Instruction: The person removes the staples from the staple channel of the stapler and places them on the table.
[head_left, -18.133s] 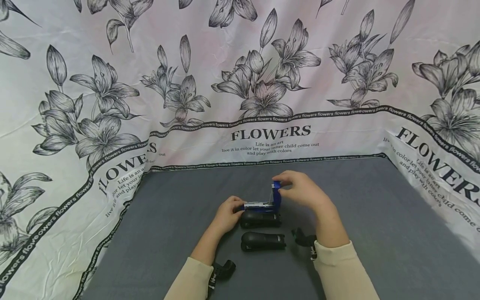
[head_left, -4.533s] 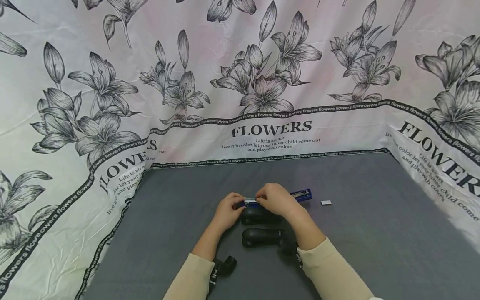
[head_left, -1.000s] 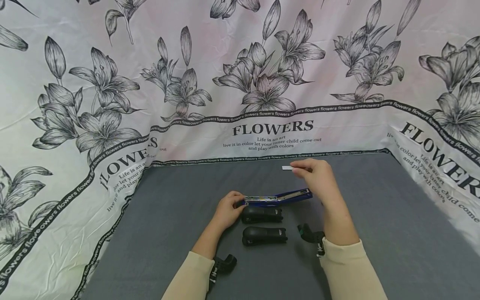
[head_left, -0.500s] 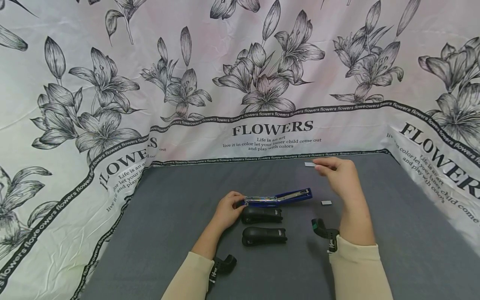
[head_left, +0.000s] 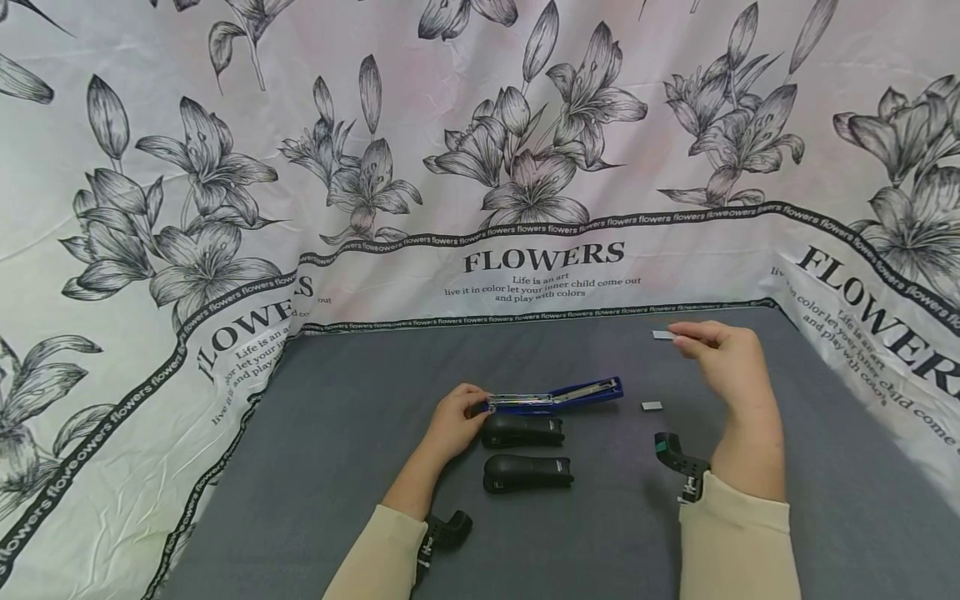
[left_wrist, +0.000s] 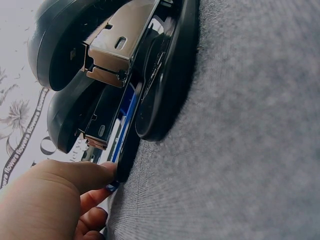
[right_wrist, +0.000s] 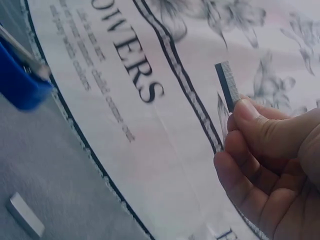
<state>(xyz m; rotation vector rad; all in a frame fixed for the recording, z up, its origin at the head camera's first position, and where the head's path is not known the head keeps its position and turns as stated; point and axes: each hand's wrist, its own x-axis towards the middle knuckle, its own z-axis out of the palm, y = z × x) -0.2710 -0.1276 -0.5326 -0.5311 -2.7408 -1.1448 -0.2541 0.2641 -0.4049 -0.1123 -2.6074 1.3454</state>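
Two hands busy. Head view: left hand (head_left: pixel 453 427) pinches left end of blue stapler (head_left: pixel 525 403), unfolded on table (head_left: pixel 337 467), probably steadying it; black staplers (head_left: pixel 528 472) parked nearer wearer. Right hand (head_left: pixel 723 362) holds staple strip (head_left: pixel 662 335) aloft; loose strip (head_left: pixel 652 407) lies right of stapler. Versus half second ago: right hand, staple strip farther right; stapler, loose strip unmoved.

Left wrist: thumb, finger grip blue end beyond black pair.

Right wrist: thumb, forefinger pinch strip's one end, presumably leaving legs untouched.
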